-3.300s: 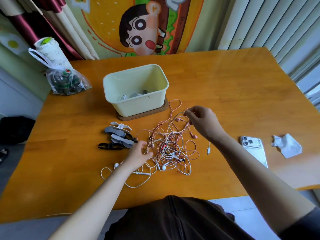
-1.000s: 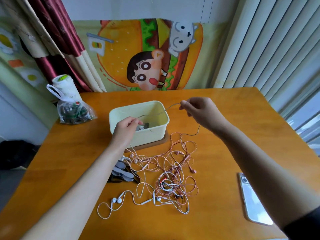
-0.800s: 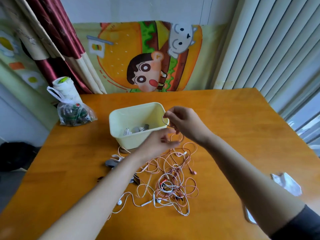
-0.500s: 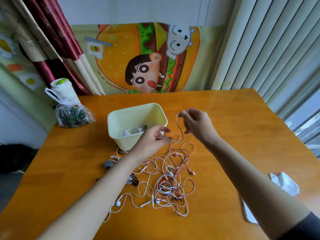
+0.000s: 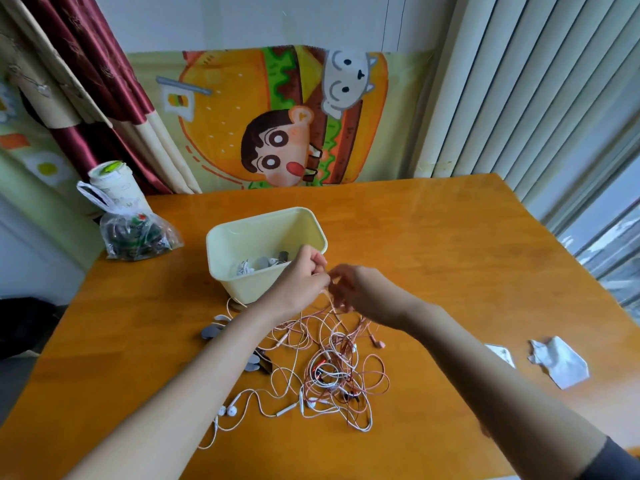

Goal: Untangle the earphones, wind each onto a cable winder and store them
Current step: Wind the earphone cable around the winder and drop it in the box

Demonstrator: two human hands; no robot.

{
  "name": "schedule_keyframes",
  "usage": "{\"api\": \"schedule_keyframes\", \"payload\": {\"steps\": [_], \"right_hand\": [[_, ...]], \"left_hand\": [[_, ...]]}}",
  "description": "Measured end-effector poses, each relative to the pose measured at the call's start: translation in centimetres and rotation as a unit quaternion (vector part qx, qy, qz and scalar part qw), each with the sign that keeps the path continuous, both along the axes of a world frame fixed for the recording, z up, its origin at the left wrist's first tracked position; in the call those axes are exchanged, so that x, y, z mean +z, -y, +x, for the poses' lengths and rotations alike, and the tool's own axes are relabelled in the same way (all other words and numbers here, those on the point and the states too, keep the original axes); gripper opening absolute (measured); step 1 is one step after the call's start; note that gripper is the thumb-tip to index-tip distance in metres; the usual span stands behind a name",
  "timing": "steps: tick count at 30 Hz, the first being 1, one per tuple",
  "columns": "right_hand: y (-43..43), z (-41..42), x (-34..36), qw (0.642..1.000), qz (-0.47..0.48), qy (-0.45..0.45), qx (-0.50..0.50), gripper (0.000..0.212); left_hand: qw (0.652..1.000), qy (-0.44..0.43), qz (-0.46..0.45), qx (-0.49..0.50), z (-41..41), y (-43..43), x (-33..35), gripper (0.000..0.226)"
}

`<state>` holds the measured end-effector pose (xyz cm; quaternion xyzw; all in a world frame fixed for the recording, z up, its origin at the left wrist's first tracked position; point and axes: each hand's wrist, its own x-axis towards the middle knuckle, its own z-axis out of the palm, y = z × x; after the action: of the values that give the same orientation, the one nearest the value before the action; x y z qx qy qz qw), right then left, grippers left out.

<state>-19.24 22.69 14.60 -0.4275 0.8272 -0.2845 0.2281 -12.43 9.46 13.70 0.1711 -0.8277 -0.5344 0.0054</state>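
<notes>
While the left hand [image 5: 300, 279] has its grip pinched on a strand of the earphones [image 5: 334, 370], heaped toward the near edge of the table [image 5: 433, 254], and the right hand [image 5: 362, 293] is too blurry to tell, a hard tug could pull the knots tighter.

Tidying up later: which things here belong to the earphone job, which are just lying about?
Job: tangled pink and white earphone cables; grey oval cable winders; pale yellow plastic bin.
Lying about: clear plastic bag of dark items; crumpled white tissue; white phone.

R hand [image 5: 353, 291] blurred, white obj [image 5: 501, 355] mostly behind R forearm [image 5: 450, 329]
</notes>
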Motion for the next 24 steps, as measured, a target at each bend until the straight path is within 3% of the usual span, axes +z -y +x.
{"api": "schedule_keyframes", "payload": {"steps": [4, 8, 11, 14, 16, 19, 22, 24], "right_hand": [[-0.8, -1.9, 0.3, 0.993, -0.054, -0.037, -0.098, 0.024], [-3.0, -5.8, 0.1, 0.955, -0.091, -0.051, -0.278, 0.024], [-5.0, -8.1, 0.5, 0.921, -0.081, -0.066, -0.374, 0.025], [-5.7, -8.4, 0.5, 0.912, -0.031, -0.100, -0.397, 0.028], [-5.5, -7.8, 0.3, 0.918, 0.051, -0.141, -0.366, 0.027], [-4.0, -5.2, 0.3, 0.937, 0.161, -0.198, -0.240, 0.051], [-1.4, -1.9, 1.2, 0.976, 0.072, -0.181, -0.099, 0.058], [-0.2, -0.3, 1.6, 0.998, 0.022, -0.058, -0.015, 0.046]], "left_hand": [[1.000, 0.001, 0.018, -0.022, 1.2, 1.1, -1.0, 0.006], [0.998, 0.058, 0.008, -0.028, 2.7, 2.4, -3.2, 0.023], [0.993, 0.097, -0.053, -0.031, 3.8, 3.2, -4.6, 0.025], [0.990, 0.110, -0.085, -0.009, 4.1, 4.0, -5.1, 0.028], [0.991, 0.090, -0.096, 0.009, 3.6, 4.1, -4.6, 0.028], [0.994, 0.048, -0.100, -0.011, 2.3, 3.2, -3.0, 0.026], [0.994, 0.024, -0.098, -0.038, 0.8, 1.7, -1.4, 0.030], [0.996, 0.014, -0.079, -0.040, 0.0, 1.1, -0.6, 0.037]]}}
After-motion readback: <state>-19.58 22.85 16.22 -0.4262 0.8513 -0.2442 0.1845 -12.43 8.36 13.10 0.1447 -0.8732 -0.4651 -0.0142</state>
